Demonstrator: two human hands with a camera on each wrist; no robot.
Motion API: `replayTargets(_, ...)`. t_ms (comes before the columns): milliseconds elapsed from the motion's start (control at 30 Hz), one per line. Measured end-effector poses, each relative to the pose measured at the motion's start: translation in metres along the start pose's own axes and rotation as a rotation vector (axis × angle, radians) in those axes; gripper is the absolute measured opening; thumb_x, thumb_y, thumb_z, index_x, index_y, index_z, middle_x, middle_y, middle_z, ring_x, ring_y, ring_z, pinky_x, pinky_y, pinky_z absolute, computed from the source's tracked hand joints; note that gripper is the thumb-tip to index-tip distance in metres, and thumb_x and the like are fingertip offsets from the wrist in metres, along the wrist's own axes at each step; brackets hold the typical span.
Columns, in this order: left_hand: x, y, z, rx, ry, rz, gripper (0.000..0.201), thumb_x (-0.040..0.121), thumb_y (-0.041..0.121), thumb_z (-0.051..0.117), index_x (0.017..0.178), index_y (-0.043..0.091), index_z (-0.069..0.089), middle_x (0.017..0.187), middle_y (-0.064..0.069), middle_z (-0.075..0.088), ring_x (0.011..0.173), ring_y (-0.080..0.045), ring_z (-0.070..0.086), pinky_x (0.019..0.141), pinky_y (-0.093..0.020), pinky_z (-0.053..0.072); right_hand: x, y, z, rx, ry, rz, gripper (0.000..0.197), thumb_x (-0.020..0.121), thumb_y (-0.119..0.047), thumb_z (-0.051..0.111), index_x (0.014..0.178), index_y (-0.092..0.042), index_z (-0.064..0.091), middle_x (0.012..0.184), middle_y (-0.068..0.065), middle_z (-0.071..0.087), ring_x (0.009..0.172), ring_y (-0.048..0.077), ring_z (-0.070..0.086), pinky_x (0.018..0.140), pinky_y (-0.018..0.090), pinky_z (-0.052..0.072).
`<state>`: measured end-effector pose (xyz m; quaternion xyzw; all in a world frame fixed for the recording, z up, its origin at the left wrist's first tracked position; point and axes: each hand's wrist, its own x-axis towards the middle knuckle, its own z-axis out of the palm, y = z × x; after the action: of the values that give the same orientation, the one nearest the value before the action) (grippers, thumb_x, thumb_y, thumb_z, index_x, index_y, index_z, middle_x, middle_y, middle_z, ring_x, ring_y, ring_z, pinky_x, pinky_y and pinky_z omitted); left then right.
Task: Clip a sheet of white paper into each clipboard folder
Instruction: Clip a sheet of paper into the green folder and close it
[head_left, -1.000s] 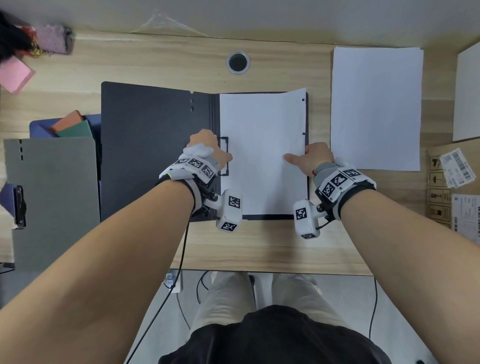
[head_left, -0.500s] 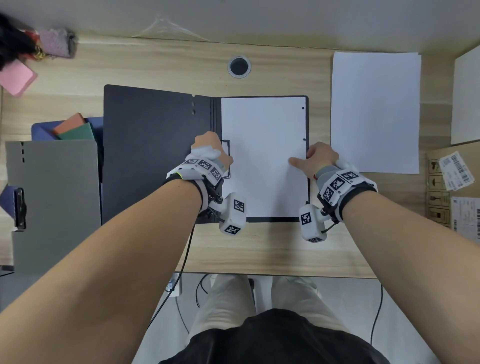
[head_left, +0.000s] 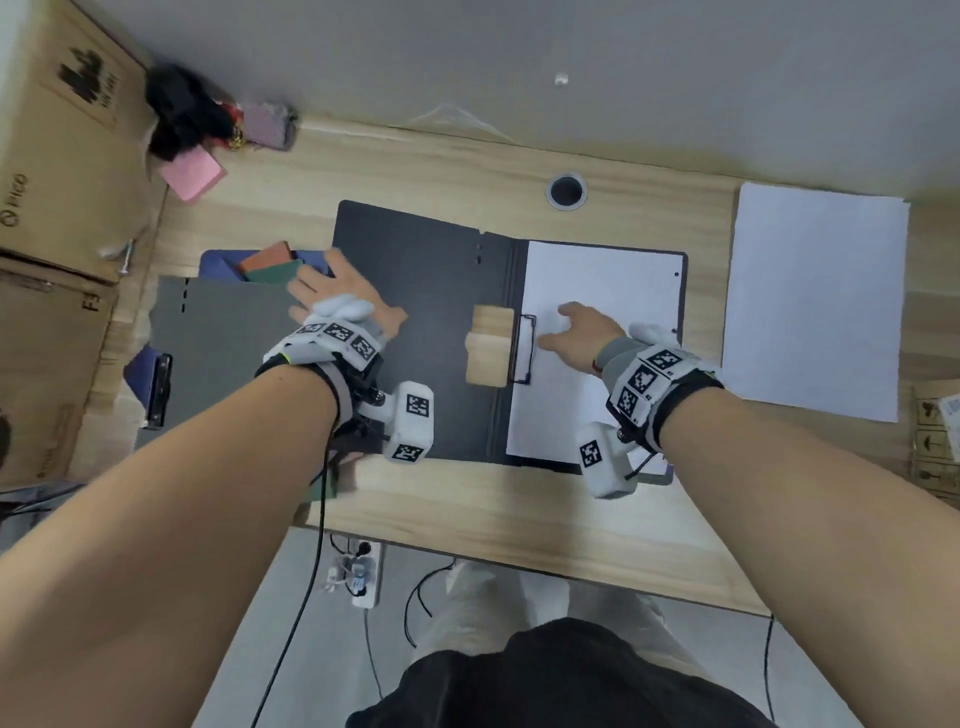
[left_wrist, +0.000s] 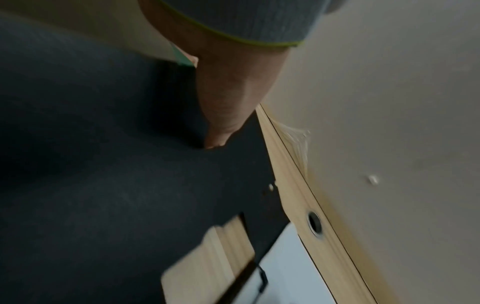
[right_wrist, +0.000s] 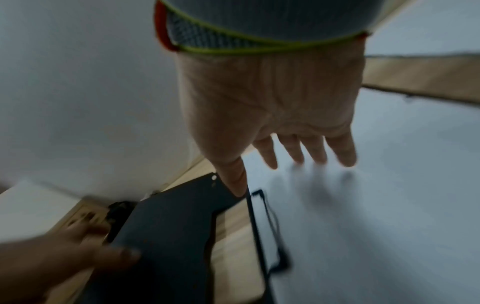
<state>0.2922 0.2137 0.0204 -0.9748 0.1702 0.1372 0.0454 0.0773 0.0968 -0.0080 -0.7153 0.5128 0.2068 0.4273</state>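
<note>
A black clipboard folder (head_left: 415, 322) lies open on the desk, with a white sheet (head_left: 602, 291) on its right half under the wire clip (head_left: 525, 349). My left hand (head_left: 324, 291) lies at the left edge of the open cover with its fingers straight and spread; its thumb (left_wrist: 223, 115) rests on the black cover. My right hand (head_left: 569, 330) is spread over the sheet beside the clip, fingers (right_wrist: 306, 150) straight, on or just above the paper. A grey folder (head_left: 223, 364) lies shut at the left.
A stack of white paper (head_left: 815, 306) lies to the right of the folder. Cardboard boxes (head_left: 57, 156) stand at the left, and another box (head_left: 935, 441) at the right edge. A cable hole (head_left: 566, 191) and pink notes (head_left: 192, 174) are near the back.
My left hand has left the clip and moved left to the cover's outer edge. My right hand has moved from the sheet's right edge toward the clip. The sheet now lies flat.
</note>
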Motion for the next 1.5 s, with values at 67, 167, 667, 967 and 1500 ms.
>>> replayTargets(67, 0.008, -0.022, -0.009, 0.028, -0.122, -0.053, 0.101, 0.070, 0.046, 0.082, 0.146, 0.012, 0.025, 0.140, -0.021, 0.040, 0.128, -0.036, 0.041, 0.102, -0.045, 0.036, 0.004, -0.004, 0.015, -0.036, -0.038, 0.043, 0.070, 0.094, -0.037, 0.056, 0.153, -0.011, 0.028, 0.162, 0.007, 0.018, 0.139, 0.032, 0.035, 0.107, 0.038, 0.037)
replayTargets(167, 0.017, -0.036, -0.015, -0.048, -0.238, -0.062, 0.099, 0.079, 0.045, 0.076, 0.149, 0.007, 0.017, 0.140, -0.020, 0.044, 0.123, -0.039, 0.050, 0.096, -0.045, 0.041, 0.007, 0.002, 0.023, -0.037, -0.025, 0.046, 0.070, 0.093, -0.033, 0.058, 0.153, -0.012, 0.028, 0.165, 0.002, 0.004, 0.146, 0.030, 0.024, 0.114, 0.043, 0.031)
replayTargets(667, -0.060, 0.079, -0.077, -0.583, -0.533, 0.503, 0.070, 0.091, 0.074, 0.028, 0.090, 0.017, 0.068, 0.074, -0.003, 0.073, 0.062, -0.021, 0.073, 0.057, -0.028, 0.055, -0.070, 0.004, -0.072, 0.841, -0.190, -0.027, 0.077, 0.085, -0.077, 0.039, 0.124, -0.015, 0.064, 0.117, 0.004, 0.071, 0.101, 0.027, 0.071, 0.090, 0.046, 0.056)
replayTargets(967, -0.085, 0.088, 0.028, -0.120, -0.616, 0.414, 0.075, 0.079, 0.067, 0.057, 0.102, -0.004, 0.066, 0.082, -0.022, 0.066, 0.066, -0.030, 0.061, 0.062, -0.028, 0.041, -0.072, 0.099, -0.078, 0.780, -0.035, 0.192, 0.087, 0.072, -0.073, 0.065, 0.141, -0.025, 0.047, 0.139, 0.001, 0.055, 0.115, 0.028, 0.062, 0.096, 0.047, 0.052)
replayTargets(1500, -0.085, 0.088, 0.049, -0.282, -0.856, 0.112, 0.045, 0.091, 0.040, 0.065, 0.115, 0.004, 0.052, 0.108, -0.011, 0.059, 0.106, -0.034, 0.063, 0.098, -0.045, 0.051, -0.033, 0.125, -0.028, 0.412, -0.034, 0.279, 0.074, 0.072, -0.065, 0.056, 0.134, -0.025, 0.056, 0.150, 0.008, 0.038, 0.133, 0.029, 0.042, 0.111, 0.047, 0.038)
